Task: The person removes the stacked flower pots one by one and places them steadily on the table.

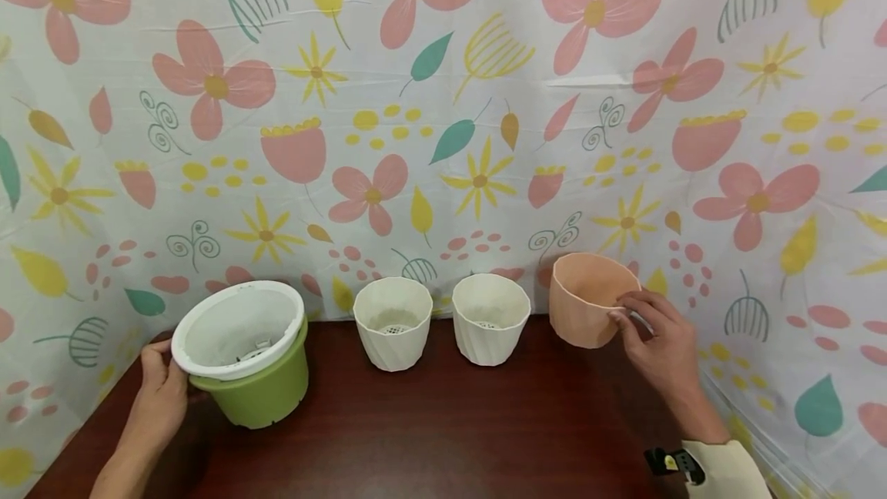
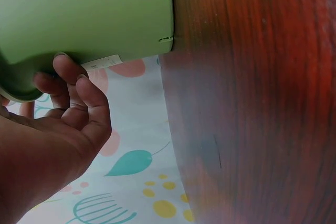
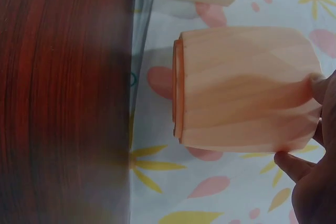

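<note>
At the left, a white flowerpot (image 1: 239,326) sits nested inside a green flowerpot (image 1: 266,387). My left hand (image 1: 158,395) grips this pair at its left rim; in the left wrist view its curled fingers (image 2: 94,98) lie under the green rim. A peach flowerpot (image 1: 585,306) with a faceted wall is at the right. My right hand (image 1: 661,341) pinches its rim, thumb outside. The right wrist view shows the peach pot's base (image 3: 178,90) apart from the tabletop. Between the two hands stand two small white flowerpots (image 1: 393,337) (image 1: 490,333) with holes in their bottoms.
The dark red wooden table (image 1: 416,437) carries the pots near its back edge. A floral-print cloth (image 1: 443,114) hangs close behind it and along both sides. A watch-like strap (image 1: 675,462) sits by the right sleeve (image 1: 724,468).
</note>
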The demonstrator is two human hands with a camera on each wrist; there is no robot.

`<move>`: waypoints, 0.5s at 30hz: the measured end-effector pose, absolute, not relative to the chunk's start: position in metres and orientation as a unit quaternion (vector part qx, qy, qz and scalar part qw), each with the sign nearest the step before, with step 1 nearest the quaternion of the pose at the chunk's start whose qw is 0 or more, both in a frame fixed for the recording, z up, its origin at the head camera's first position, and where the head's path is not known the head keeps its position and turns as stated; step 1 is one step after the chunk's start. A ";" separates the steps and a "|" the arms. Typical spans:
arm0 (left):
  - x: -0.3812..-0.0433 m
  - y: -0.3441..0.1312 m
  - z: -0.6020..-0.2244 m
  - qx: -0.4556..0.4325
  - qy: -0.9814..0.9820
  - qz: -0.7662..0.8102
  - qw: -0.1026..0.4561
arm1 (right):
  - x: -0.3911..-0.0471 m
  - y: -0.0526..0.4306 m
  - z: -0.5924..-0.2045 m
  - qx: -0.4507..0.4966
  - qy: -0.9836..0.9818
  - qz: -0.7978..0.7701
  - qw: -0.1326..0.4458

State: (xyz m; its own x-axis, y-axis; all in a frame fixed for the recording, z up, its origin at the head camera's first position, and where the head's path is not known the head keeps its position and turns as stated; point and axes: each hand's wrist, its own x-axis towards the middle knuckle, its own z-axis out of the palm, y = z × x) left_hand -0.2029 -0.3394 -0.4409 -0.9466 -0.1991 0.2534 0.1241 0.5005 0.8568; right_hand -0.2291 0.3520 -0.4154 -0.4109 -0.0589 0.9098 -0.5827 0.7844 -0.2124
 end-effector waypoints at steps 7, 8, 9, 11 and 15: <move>-0.203 -0.340 -0.441 0.027 -0.850 -0.503 0.156 | -0.232 0.354 -0.421 0.200 -0.804 0.256 0.498; -0.203 -0.340 -0.440 0.028 -0.849 -0.504 0.154 | -0.232 0.354 -0.422 0.199 -0.805 0.255 0.497; -0.203 -0.340 -0.440 0.027 -0.849 -0.505 0.152 | -0.232 0.354 -0.423 0.198 -0.806 0.255 0.496; -0.203 -0.340 -0.439 0.028 -0.849 -0.506 0.150 | -0.233 0.355 -0.424 0.196 -0.809 0.254 0.492; -0.203 -0.340 -0.439 0.030 -0.850 -0.505 0.151 | -0.235 0.356 -0.426 0.193 -0.813 0.253 0.487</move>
